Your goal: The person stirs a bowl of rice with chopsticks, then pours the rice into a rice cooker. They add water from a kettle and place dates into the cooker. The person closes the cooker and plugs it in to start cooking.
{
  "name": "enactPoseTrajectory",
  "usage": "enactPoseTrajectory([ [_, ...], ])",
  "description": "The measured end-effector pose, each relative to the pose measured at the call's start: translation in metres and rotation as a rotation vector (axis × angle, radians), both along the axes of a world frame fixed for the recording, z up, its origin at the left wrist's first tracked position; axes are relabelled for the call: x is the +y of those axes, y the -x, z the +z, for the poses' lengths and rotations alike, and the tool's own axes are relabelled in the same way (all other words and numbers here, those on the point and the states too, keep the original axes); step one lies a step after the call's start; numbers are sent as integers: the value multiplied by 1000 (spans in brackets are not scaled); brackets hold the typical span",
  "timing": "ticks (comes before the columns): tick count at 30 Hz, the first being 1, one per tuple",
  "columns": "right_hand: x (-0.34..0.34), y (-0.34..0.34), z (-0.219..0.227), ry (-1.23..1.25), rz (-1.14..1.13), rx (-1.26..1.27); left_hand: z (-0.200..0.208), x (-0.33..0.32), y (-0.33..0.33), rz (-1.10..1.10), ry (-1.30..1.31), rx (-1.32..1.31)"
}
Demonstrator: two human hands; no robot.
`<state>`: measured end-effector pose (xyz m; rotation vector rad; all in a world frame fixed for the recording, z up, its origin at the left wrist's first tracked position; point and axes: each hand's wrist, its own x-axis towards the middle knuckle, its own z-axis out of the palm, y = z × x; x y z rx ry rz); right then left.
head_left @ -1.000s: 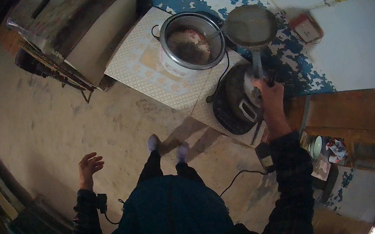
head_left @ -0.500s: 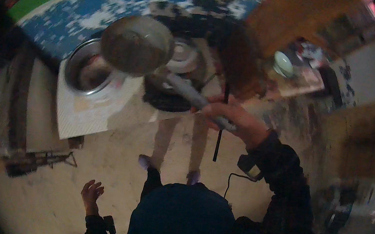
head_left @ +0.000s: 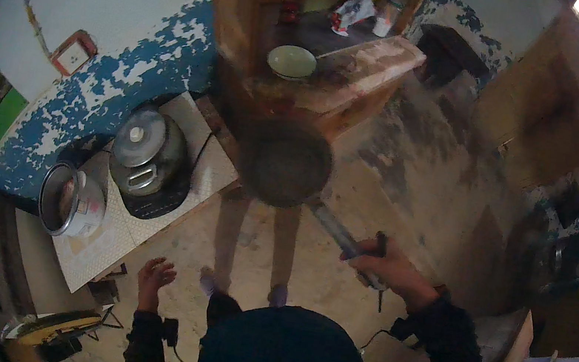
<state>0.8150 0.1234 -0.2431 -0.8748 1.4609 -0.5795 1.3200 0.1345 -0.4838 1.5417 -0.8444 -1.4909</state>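
My right hand (head_left: 395,274) is closed around the grey handle of a round, dark pan (head_left: 286,164), which is held out in front of me. A thin dark rod (head_left: 381,300) shows at the same hand; whether the fingers also grip it I cannot tell. My left hand (head_left: 155,281) hangs low on the left with its fingers apart and nothing in it. The pan is at the near side of a wooden cabinet (head_left: 272,96), where a pale green bowl (head_left: 291,62) stands on the ledge.
On a light-topped table (head_left: 87,259) at the left, a lidded pot (head_left: 140,138) sits on a black hot plate (head_left: 158,205), beside a metal-rimmed pot (head_left: 56,198). Packets (head_left: 353,12) lie on the cabinet shelf. A board (head_left: 537,128) leans at the right.
My view has turned right toward the cabinet. The pan has come away from over the table and pots, still in my right hand. My left hand stays empty and low.
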Motion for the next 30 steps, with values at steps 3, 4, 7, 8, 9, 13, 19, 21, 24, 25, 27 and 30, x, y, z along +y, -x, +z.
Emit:
enactPoseTrajectory([
  [3,13,61,1,24,-127,106,8,-42,72,-127,-12,-3],
  [4,15,76,-2,16,-178,109,12,-55,93,-192,44,21],
  [7,6,122,-8,115,-259,89,22,-102,153,-287,3,18],
  [8,2,136,-11,131,-269,56,25,-119,172,-307,9,22],
  [9,-3,148,-13,132,-283,45,27,-136,190,-331,30,25],
  [13,-43,191,-23,143,-321,60,31,-210,261,-406,97,42],
  [19,-142,250,-19,104,-294,46,33,-318,365,-430,140,177],
  [21,-182,267,-21,107,-257,16,32,-346,391,-412,132,218],
  [24,-237,286,-30,131,-210,-3,33,-376,416,-409,128,232],
  [25,-254,290,-35,141,-196,-9,34,-384,422,-416,129,231],
  [27,-287,297,-43,143,-164,-56,38,-397,428,-422,107,195],
  [30,-340,304,-58,149,-90,-43,46,-407,431,-384,62,125],
])
